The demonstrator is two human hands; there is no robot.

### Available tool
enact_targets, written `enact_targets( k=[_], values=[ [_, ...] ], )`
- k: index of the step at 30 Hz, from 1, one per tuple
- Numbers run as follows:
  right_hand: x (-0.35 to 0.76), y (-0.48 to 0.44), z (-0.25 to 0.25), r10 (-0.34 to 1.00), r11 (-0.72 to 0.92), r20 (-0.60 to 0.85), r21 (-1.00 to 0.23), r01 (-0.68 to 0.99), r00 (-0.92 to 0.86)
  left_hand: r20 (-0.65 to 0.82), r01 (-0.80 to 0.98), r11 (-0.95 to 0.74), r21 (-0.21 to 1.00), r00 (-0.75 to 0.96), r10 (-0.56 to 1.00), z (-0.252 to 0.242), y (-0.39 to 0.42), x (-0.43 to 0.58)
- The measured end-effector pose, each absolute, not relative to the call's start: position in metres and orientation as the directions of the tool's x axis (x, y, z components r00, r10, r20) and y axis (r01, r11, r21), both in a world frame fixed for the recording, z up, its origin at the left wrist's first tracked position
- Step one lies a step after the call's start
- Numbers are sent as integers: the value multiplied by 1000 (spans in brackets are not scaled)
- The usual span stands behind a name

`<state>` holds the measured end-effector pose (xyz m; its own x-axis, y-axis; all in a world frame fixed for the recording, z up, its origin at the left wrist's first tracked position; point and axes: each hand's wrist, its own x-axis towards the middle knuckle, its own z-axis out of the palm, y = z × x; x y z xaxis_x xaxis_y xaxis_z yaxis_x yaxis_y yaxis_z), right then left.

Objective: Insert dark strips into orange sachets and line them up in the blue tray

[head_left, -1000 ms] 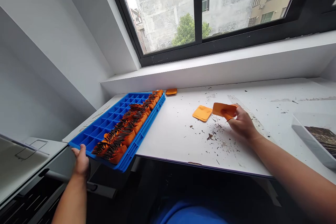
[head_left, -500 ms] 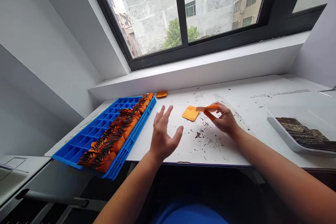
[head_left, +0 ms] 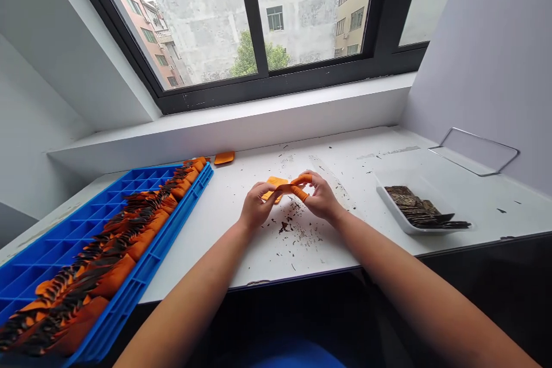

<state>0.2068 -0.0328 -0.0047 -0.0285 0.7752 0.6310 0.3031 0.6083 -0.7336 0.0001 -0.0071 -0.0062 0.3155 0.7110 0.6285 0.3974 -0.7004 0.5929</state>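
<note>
Both hands meet over the middle of the tabletop (head_left: 224, 253). A second ago we saw the left hand (head_left: 255, 208) gripping the near corner of the blue compartment tray (head_left: 172, 231), and half a second ago it hung open in the air. Now its fingers (head_left: 264, 188) are closed on one end of the orange pouch (head_left: 285, 188). The right hand (head_left: 322, 200), which held this pouch throughout, pinches the other end, so the pouch sits clear of the surface between the two hands. Just behind it a small flat stack of orange pouches (head_left: 273, 180) lies on the tabletop. From this we judge that handling has passed from the tray to the single pouch. The tray lies along the left edge, one long row packed with filled pouches (head_left: 142, 219). A white dish of dark pieces (head_left: 414, 207) sits near the right edge, well apart from the hands. Dark crumbs (head_left: 297, 231) lie scattered below them. One loose orange piece (head_left: 225, 157) rests at the far edge.
</note>
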Motion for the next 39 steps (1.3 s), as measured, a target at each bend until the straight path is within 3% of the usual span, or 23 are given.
enact_targets(
  k=[6, 11, 14, 20, 23, 28, 34, 36, 39],
  values=[
    [207, -34, -1, 790, 602, 611, -755, 258, -55, 667, 418, -757, 503, 369, 647, -4, -9, -2],
    [199, -40, -1, 862, 507, 504, -856, 103, -55, 592, 395, -803, 446, 543, 596, 2, -20, 6],
    [193, -41, -3, 888, 453, 450, -891, 16, -93, 555, 330, -806, 491, 595, 582, 1, -24, 15],
    [182, -40, -1, 914, 340, 346, -938, -65, -211, 509, 321, -710, 627, 521, 686, -5, -26, 22],
    [180, -42, 4, 889, 400, 389, -916, -4, -241, 488, 293, -673, 679, 504, 712, -8, -27, 20],
    [191, -45, 16, 838, 521, 427, -812, 262, -341, 499, 224, -637, 738, 454, 738, -13, -24, 15],
    [200, -48, 35, 786, 601, 433, -702, 382, -442, 593, 189, -688, 701, 380, 709, -13, -17, 15],
    [200, -48, 42, 804, 575, 380, -695, 432, -458, 608, 167, -688, 706, 355, 710, -11, -16, 13],
    [198, -47, 54, 896, 373, 134, -742, 557, -422, 597, 176, -685, 707, 371, 711, -10, -17, 11]
  ],
)
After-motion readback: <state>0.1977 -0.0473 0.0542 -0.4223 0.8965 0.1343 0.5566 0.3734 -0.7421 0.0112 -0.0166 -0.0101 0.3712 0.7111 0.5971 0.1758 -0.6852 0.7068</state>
